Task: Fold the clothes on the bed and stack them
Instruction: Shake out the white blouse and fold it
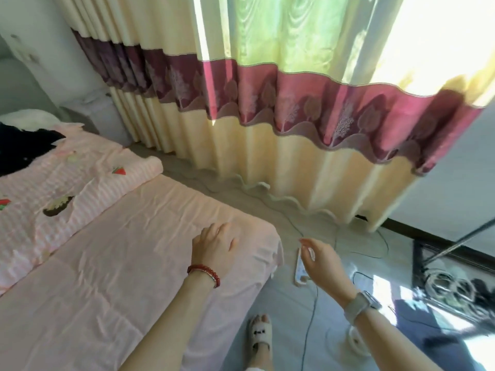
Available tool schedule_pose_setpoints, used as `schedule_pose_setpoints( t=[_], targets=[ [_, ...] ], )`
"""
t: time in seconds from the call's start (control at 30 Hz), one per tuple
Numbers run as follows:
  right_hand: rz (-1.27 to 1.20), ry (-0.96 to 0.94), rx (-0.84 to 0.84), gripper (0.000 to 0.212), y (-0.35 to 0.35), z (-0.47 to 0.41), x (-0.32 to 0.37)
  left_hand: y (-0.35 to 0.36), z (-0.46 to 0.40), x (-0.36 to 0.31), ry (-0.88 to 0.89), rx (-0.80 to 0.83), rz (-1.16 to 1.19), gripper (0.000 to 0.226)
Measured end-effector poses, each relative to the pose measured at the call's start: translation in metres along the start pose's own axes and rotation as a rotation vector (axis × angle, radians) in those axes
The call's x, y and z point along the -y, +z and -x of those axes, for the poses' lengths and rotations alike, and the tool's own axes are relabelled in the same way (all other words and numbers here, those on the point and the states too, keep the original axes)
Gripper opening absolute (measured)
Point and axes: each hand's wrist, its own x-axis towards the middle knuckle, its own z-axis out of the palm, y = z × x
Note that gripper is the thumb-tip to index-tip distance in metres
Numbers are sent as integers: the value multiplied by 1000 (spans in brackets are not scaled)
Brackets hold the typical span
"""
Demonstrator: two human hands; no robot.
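Clothes: a black garment [24,147] lies at the far left of the frame on a pink striped quilt [75,188]; no writing reads anywhere. The peach bed sheet [120,263] fills the lower left. The left hand [214,246] hovers over its corner, fingers relaxed, empty. The right hand [318,259] hangs loosely curled over the tiled floor [289,303], above a power strip [299,271]. Curtains [267,116] hang behind.
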Motion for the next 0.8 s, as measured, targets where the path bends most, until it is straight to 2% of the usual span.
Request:
schedule_pose_setpoints(
  t=[0.13, 0.37, 0.57, 0.8],
  targets=[
    [51, -10, 25, 32, -4, -86, -16, 35, -77, -6, -25, 43, 11, 38],
    [146, -44, 176, 33, -21, -269, -7, 70, -235, 9, -190, 124, 62, 34],
    [198, -137, 258, 35, -25, -397, 20, 67, -349, 19, -268, 84, 78, 40],
    [229, -322, 368, 36, 6, -530, 61, 73, -446, 48, -399, 16, 86, 39]
  ],
)
